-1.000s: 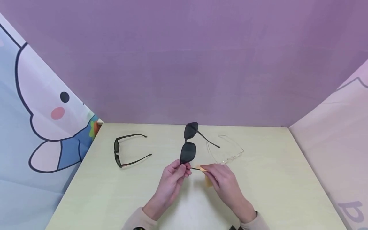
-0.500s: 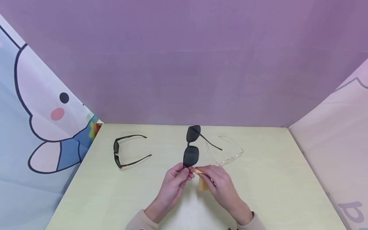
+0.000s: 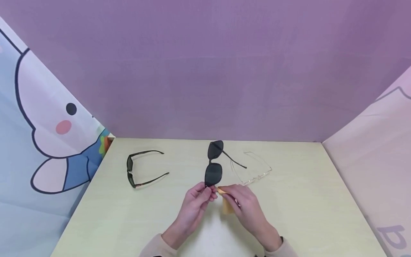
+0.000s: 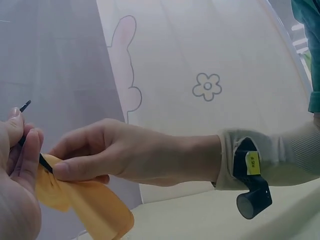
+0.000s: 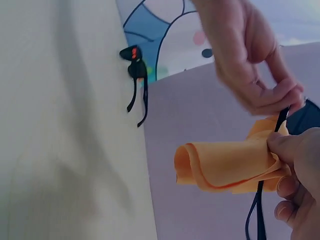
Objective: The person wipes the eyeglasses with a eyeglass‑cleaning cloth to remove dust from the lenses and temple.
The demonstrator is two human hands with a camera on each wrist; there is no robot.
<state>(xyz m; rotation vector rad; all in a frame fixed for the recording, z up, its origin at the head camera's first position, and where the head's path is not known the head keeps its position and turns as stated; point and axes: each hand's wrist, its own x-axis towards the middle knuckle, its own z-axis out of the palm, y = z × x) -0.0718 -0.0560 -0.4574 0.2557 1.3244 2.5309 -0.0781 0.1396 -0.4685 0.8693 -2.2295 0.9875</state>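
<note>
Dark-lensed sunglasses (image 3: 213,174) are held above the table with their lenses one above the other in the head view. My left hand (image 3: 192,203) pinches them at the lower end of the frame, by the hinge. My right hand (image 3: 248,207) pinches an orange cloth (image 3: 228,206) around the lower temple, close to the left fingertips. In the right wrist view, the folded cloth (image 5: 230,162) wraps the thin black temple (image 5: 260,210), part of which comes out below it. The other temple points right, unheld.
Black glasses (image 3: 130,171) lie unfolded on the table (image 3: 305,200) at the left. Thin gold-framed eyeglasses (image 3: 258,177) lie right of the held pair, just beyond my right hand. A purple backdrop (image 3: 212,89) rises behind the table, with printed curtains (image 3: 29,167) at the sides.
My right hand has slid the cloth left along the temple, up to my left fingers. The sunglasses have shifted slightly right and nearer. Over the last half second almost nothing moves.
</note>
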